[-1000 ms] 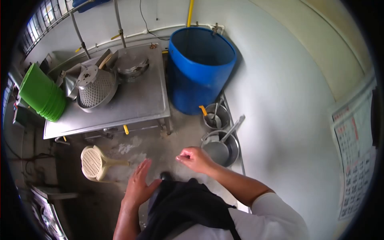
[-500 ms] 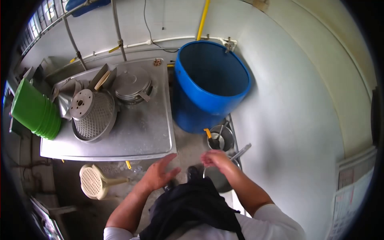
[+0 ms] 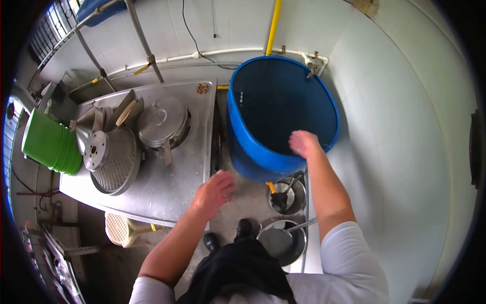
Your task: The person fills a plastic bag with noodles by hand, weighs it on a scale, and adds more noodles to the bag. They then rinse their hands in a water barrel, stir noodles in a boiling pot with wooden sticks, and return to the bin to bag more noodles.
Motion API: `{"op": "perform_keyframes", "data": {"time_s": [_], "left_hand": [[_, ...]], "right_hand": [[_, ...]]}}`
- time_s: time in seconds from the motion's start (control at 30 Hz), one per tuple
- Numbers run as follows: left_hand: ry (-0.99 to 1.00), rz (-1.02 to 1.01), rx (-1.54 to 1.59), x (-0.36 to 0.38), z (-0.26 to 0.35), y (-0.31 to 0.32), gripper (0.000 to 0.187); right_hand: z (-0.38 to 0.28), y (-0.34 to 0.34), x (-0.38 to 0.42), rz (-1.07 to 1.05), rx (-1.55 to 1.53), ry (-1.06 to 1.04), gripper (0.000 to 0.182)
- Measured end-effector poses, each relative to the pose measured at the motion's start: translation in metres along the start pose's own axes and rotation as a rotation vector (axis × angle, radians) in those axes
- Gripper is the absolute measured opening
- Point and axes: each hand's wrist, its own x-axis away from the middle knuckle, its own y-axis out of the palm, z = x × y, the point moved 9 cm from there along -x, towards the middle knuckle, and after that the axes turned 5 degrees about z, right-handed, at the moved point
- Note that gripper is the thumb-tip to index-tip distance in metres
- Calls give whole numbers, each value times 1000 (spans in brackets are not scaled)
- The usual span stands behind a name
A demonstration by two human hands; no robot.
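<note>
My right hand (image 3: 304, 143) reaches over the near rim of a big blue barrel (image 3: 253, 152), fingers curled downward, holding nothing I can see. My left hand (image 3: 216, 190) hovers with fingers apart beside the right edge of a steel table (image 3: 174, 187), empty. Below the barrel on the floor stand two metal pots: a small one (image 3: 296, 200) with a yellow-handled utensil in it and a larger one (image 3: 298, 248) holding a ladle.
On the steel table lie a perforated metal strainer (image 3: 114, 164), a lidded pot (image 3: 161, 121) and a funnel-shaped metal piece. Stacked green buckets (image 3: 48, 144) sit at its left end. A cream plastic stool (image 3: 119, 229) stands under the table. A white wall closes the right side.
I have stepped closer to the barrel. My right hand rose from above the floor pots to the barrel's rim. My left hand moved up next to the table's edge.
</note>
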Motion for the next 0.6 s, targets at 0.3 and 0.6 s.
{"op": "perform_keyframes", "data": {"time_s": [0.3, 0.6], "left_hand": [[62, -353, 588, -92, 26, 88, 59], [4, -700, 644, -110, 74, 77, 45]], "right_hand": [[63, 204, 191, -504, -1822, 436, 43], [56, 216, 173, -533, -27, 173, 31]]}}
